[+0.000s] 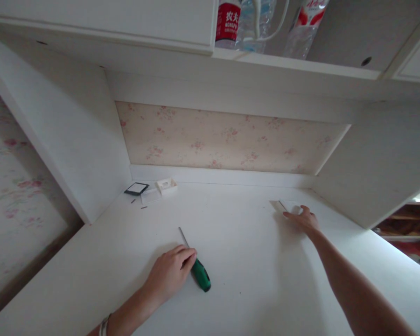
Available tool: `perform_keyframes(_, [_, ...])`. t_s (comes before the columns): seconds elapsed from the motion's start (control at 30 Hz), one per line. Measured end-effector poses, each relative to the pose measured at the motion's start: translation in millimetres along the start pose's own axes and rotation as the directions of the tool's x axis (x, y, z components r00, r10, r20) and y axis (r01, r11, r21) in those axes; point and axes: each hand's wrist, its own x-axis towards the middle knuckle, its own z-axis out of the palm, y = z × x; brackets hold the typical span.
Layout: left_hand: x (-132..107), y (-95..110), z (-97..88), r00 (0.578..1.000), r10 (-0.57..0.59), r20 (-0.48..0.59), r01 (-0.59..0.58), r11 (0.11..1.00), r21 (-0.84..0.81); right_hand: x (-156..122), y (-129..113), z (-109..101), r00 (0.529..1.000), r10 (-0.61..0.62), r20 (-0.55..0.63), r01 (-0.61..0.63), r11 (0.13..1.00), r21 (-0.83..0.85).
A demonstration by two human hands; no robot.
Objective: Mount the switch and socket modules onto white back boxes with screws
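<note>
My left hand [173, 270] is closed on a screwdriver [201, 276] with a green handle and a thin metal shaft. The screwdriver lies slantwise at the white desktop, its tip pointing away from me and to the left. Farther off on the right, my right hand [304, 218] grips a flat white piece [290, 205] between thumb and fingers, at the desk surface. A thin dark line shows along the left edge of that piece. The hand covers part of it, so its exact kind cannot be made out.
At the back left lie a dark-framed square plate [136, 188], a small white open frame [167, 185], a clear cover [150, 195] and two small dark bits. Side panels bound the desk [238, 252]. An overhead shelf [301, 66] holds plastic bottles [227, 23] and a white cable.
</note>
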Motion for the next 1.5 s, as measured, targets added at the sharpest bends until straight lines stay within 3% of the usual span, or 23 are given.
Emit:
perform_keyframes(0.13, [1,-5,-0.4,1.0,-0.005,0.002,0.005,0.998,-0.062,-8,-5,-2,0.999,0.034,0.029,-0.033,0.999,-0.011])
perform_keyframes(0.23, [0,-9,0.7,1.0,-0.014,-0.015,0.012,0.994,-0.107,-30,-19,-1,0.999,0.007,0.039,-0.008,1.0,0.007])
perform_keyframes(0.4, [-2,-9,4.9,0.996,-0.005,-0.09,-0.004,0.996,-0.094,-98,-58,1,0.986,-0.161,0.052,0.153,0.979,0.134])
perform_keyframes(0.6, [-3,3,0.8,0.977,0.102,-0.186,-0.094,0.994,0.054,-186,-113,4,0.915,-0.386,0.118,0.355,0.909,0.216])
perform_keyframes(0.8, [11,22,7.0,0.973,0.164,-0.162,-0.132,0.972,0.196,-237,-152,5,0.855,-0.504,0.123,0.476,0.856,0.202])
perform_keyframes(0.97, [25,23,18.8,0.985,0.123,-0.119,-0.101,0.98,0.173,-255,-159,6,0.814,-0.559,0.157,0.508,0.817,0.271])
perform_keyframes(1.2, [34,-4,25.0,0.991,0.114,-0.064,-0.113,0.993,0.027,-261,-148,3,0.767,-0.628,0.131,0.516,0.726,0.455])
perform_keyframes(1.5, [42,-24,24.4,0.992,0.076,-0.101,-0.086,0.991,-0.106,-242,-143,13,0.76,-0.582,0.288,0.207,0.638,0.742])
